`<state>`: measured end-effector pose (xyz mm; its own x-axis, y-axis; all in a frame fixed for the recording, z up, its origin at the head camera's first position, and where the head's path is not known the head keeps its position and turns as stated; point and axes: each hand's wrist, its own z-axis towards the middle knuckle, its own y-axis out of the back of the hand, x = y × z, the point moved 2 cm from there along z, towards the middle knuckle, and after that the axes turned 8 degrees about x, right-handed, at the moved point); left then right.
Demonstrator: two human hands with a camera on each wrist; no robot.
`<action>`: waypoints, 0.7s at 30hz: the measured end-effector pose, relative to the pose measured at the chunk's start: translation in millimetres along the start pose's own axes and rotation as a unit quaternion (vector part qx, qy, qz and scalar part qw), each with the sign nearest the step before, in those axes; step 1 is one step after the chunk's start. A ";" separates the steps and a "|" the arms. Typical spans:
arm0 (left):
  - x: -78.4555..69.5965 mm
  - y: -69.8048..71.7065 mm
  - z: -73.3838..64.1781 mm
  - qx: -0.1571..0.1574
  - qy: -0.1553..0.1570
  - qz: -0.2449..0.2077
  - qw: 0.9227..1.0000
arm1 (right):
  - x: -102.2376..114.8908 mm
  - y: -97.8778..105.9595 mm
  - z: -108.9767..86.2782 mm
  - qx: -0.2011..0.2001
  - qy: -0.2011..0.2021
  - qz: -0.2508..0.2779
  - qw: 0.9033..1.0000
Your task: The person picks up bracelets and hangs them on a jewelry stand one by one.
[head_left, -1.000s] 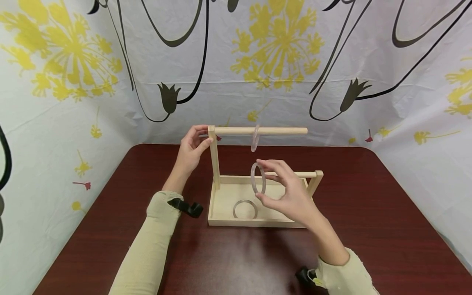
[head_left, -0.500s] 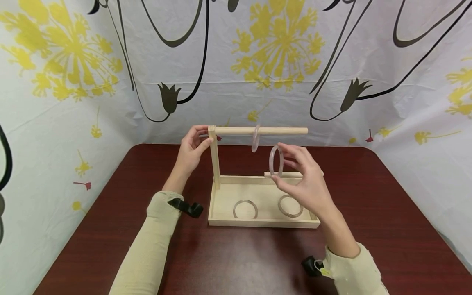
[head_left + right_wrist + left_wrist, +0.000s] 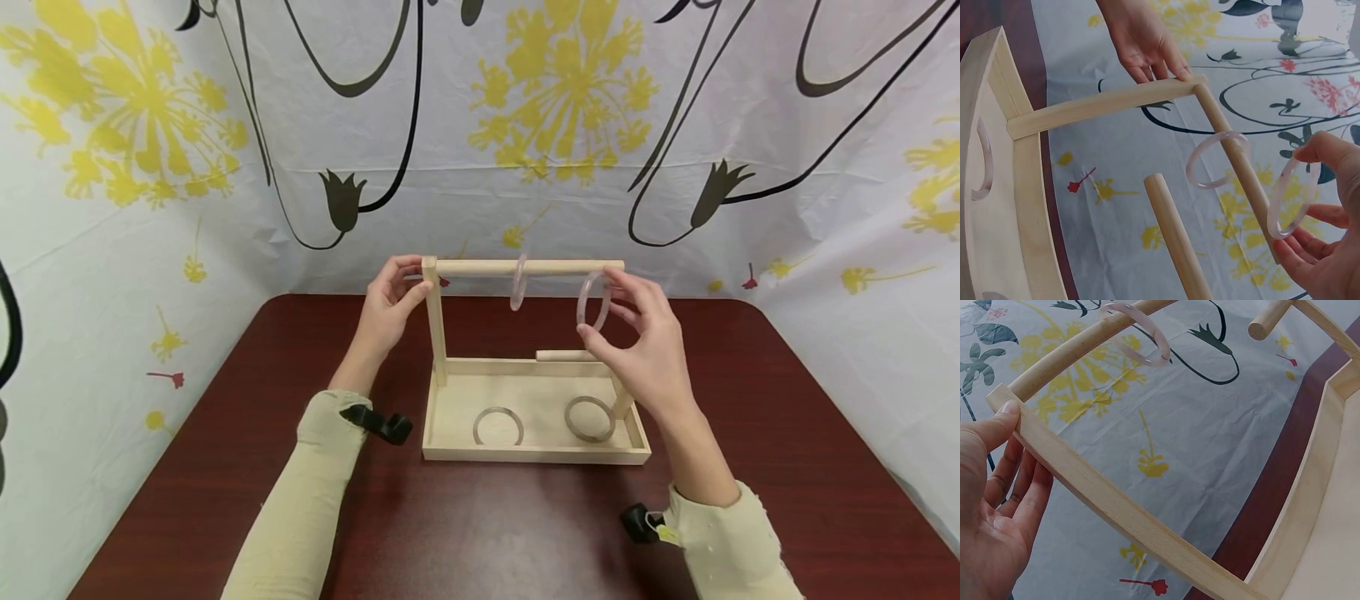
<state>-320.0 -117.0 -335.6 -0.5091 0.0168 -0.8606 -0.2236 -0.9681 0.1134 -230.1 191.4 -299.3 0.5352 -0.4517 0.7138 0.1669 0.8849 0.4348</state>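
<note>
Right grip [image 3: 645, 350], in the head view, pinches a bangle [image 3: 581, 307] near the free end of the upper rod [image 3: 465, 267]; left grip [image 3: 388, 307] pinches its post [image 3: 436, 333]. Left wrist view: another bangle [image 3: 1164, 349] encircles the rod. Right wrist view: the pinched bangle overlaps the rod.

From where I stand, no text, label, brand, number or sign is legible on any surface.

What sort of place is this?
Perhaps a screened-off tabletop corner for filming handwork, though the wider room is out of view. A dark reddish table stands with flower-printed sheeting behind it and on both sides, and a black device sits at each wrist.
</note>
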 end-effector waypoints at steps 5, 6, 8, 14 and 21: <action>0.1 0.7 -0.5 -0.003 0.003 0.002 1.000 | -3.8 1.4 2.8 -0.023 -0.011 -0.007 1.000; 0.4 0.8 -0.6 -0.005 0.004 0.002 1.000 | -4.6 1.8 3.4 -0.026 -0.013 -0.008 1.000; 0.5 0.8 -0.9 -0.007 0.006 0.003 1.000 | -6.2 2.7 4.3 -0.031 -0.016 -0.014 0.999; 0.6 0.8 -0.5 -0.004 0.008 0.010 1.000 | -11.3 6.3 7.1 -0.049 -0.024 -0.029 0.998; 1.7 1.0 0.9 0.000 0.002 0.002 1.000 | -14.8 7.9 11.2 -0.069 -0.033 -0.044 0.996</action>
<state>-321.8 -117.7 -336.5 -0.5058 0.0117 -0.8626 -0.2212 -0.9682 0.1166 -246.0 203.8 -300.2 0.4591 -0.5313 0.7120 0.3257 0.8463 0.4215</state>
